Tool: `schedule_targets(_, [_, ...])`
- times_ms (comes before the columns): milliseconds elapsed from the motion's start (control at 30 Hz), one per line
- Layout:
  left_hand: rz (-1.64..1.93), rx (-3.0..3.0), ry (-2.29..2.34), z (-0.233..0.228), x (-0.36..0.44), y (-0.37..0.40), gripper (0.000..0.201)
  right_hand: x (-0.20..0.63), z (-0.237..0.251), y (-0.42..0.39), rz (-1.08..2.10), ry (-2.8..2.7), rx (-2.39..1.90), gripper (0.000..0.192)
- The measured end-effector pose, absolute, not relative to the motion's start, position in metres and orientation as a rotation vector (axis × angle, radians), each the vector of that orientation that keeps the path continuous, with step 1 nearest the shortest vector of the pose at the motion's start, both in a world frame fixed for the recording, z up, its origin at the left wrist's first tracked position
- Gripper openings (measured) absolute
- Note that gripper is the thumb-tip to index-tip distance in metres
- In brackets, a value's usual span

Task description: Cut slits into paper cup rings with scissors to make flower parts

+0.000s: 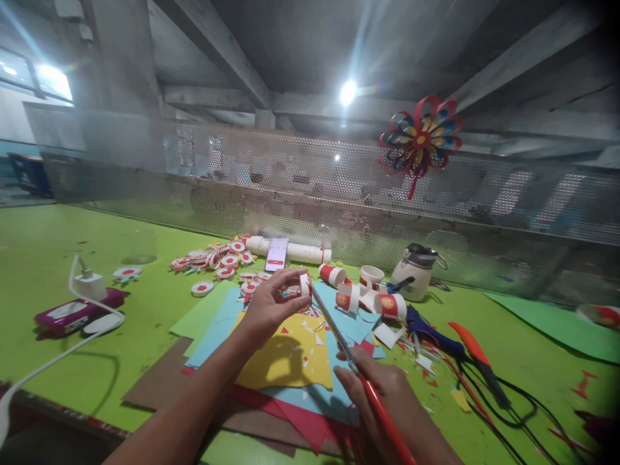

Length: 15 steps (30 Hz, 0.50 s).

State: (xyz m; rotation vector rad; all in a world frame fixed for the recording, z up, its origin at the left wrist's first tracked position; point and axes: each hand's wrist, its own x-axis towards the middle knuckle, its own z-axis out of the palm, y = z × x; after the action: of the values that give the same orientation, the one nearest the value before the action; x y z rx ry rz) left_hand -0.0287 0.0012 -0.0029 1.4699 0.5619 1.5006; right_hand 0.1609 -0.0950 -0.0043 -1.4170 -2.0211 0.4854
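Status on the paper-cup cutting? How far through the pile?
Done: a heap of cut red-and-white discs lies at the back left. In hand: left hand holds a cup piece, right hand has the scissors at it. Left: several whole paper cups beside the jug.

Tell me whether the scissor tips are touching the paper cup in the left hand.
Touching. The head view shows the scissors in the right hand with their tips meeting the paper cup pinched by the left hand.
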Motion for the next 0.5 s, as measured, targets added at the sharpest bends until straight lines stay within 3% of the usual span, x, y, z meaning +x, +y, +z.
schedule_targets(500, [1.471, 1.426, 0.526, -0.002, -0.0314, 0.0016, 0.043, 0.1615, -0.0003, -0.0968, 0.921, -1.868, -1.278, 0.049])
